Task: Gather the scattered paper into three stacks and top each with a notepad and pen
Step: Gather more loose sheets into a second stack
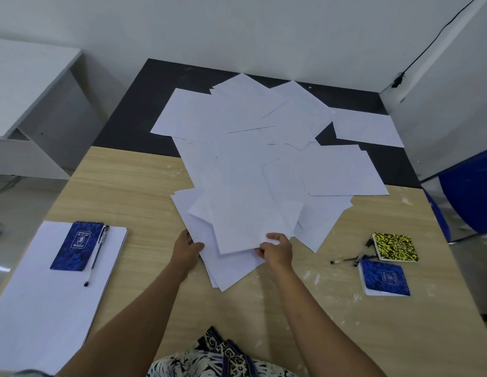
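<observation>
Gathering stack two now. Stack one (46, 281) done at left, blue notepad (76, 244) and pen (96, 255) on top. Left hand (186, 247) and right hand (276, 248) pinching near sheets of scattered paper (264, 159), mid-table. Two notepads (394, 246), pens (353, 258) waiting at right.

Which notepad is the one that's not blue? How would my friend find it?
Look along the wooden table to the person's right side, past the scattered paper. Two notepads lie there beside some pens. It's the farther one, the yellow-and-black speckled notepad, not the blue notepad.
</observation>
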Tool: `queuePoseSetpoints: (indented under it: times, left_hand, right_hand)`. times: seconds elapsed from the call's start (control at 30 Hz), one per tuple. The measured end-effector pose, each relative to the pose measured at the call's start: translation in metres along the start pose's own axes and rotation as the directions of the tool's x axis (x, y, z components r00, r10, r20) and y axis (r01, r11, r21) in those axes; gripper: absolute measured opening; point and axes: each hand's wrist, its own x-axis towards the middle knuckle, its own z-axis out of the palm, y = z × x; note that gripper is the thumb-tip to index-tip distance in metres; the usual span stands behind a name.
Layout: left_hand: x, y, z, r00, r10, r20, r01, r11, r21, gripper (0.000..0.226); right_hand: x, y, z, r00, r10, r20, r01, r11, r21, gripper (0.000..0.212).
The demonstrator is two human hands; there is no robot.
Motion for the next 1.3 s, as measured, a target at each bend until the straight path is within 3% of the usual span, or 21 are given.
queuePoseSetpoints:
  times: [0.1,0.17,0.3,0.43,0.6,0.77,0.87,0.97,1.03,1.13,1.23,1.3]
  left_hand:
    - [-0.001,0.0,0.002,1.0,-0.012,-0.026,0.011,1.0,-0.016,0.036]
    - [-0.001,0.0,0.002,0.999,-0.025,-0.034,0.023,0.998,-0.063,0.029]
    - [-0.005,-0.001,0.001,0.998,0.045,-0.031,-0.047,0.998,-0.044,0.038]
    - [-0.005,-0.001,0.002,0.998,0.032,-0.05,-0.034,0.999,-0.033,0.039]
    - [-0.004,-0.001,0.0,0.999,0.01,-0.041,-0.011,1.0,-0.016,0.046]
    - [-0.004,-0.001,0.001,0.999,-0.004,-0.048,0.0,0.997,-0.079,0.038]
    - [-0.006,0.0,0.002,0.999,0.012,-0.052,-0.016,0.996,-0.088,0.039]
    - [-0.007,-0.001,0.002,0.998,0.029,-0.049,-0.032,0.998,-0.06,0.042]
    - [-0.007,-0.001,0.002,0.998,0.031,-0.051,-0.033,0.999,-0.042,0.044]
    - [-0.007,-0.001,0.001,0.999,0.032,-0.043,-0.033,0.999,-0.027,0.047]
    - [-0.005,-0.002,0.0,0.999,0.025,-0.032,-0.026,0.999,-0.026,0.049]
    - [-0.005,-0.002,-0.001,0.999,0.019,-0.033,-0.02,1.0,-0.024,0.05]
  right_hand:
    - [-0.004,0.014,-0.001,0.994,-0.058,0.091,0.078,0.969,-0.234,0.031]
    - [-0.005,0.022,-0.003,0.99,-0.078,0.117,0.11,0.947,-0.302,0.039]
    - [-0.006,0.026,-0.008,0.986,-0.142,0.087,0.162,0.936,-0.313,0.076]
    - [-0.002,0.025,-0.013,0.979,-0.178,-0.096,0.155,0.965,-0.213,0.087]
    - [0.006,0.022,-0.021,0.986,-0.098,-0.132,0.066,0.971,-0.232,0.068]
    - [0.013,0.023,-0.022,0.996,-0.038,-0.081,0.0,0.908,-0.418,0.013]
    - [0.014,0.027,-0.02,1.0,0.02,-0.004,-0.019,0.843,-0.537,0.031]
    - [0.009,0.028,-0.015,0.997,0.074,-0.016,-0.068,0.778,-0.624,0.037]
    - [0.007,0.027,-0.012,0.995,0.039,-0.096,-0.09,0.784,-0.614,0.053]
    - [0.008,0.021,-0.011,0.983,-0.075,-0.17,-0.042,0.802,-0.596,0.058]
    - [0.016,0.017,-0.01,0.977,-0.19,-0.098,0.081,0.756,-0.649,0.07]
    - [0.019,0.016,-0.008,0.982,-0.187,-0.033,0.111,0.703,-0.702,0.084]
